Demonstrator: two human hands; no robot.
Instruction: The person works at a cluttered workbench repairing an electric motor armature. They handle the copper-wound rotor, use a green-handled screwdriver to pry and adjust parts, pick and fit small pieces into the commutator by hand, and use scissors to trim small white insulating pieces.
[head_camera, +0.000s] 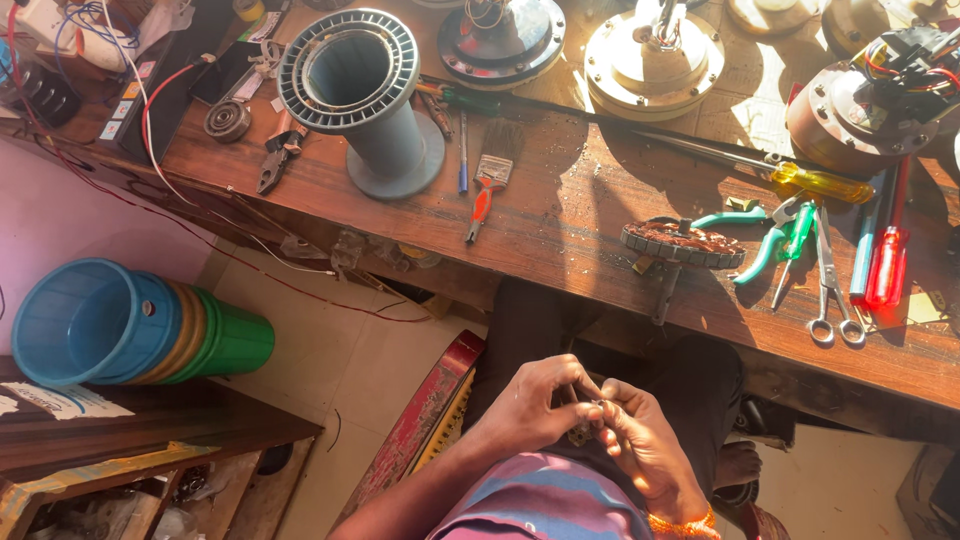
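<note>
**Both hands closed on a small part, below the tabletop edge**

The wooden tabletop (560, 215) spans the view above. Left hand (535, 405) and right hand (645, 440) meet over the lap, fingers curled, each grip pinching a small metal part (583, 432) (largely hidden by fingertips; its kind unclear). Forearms are cut off at the frame's bottom.
</note>
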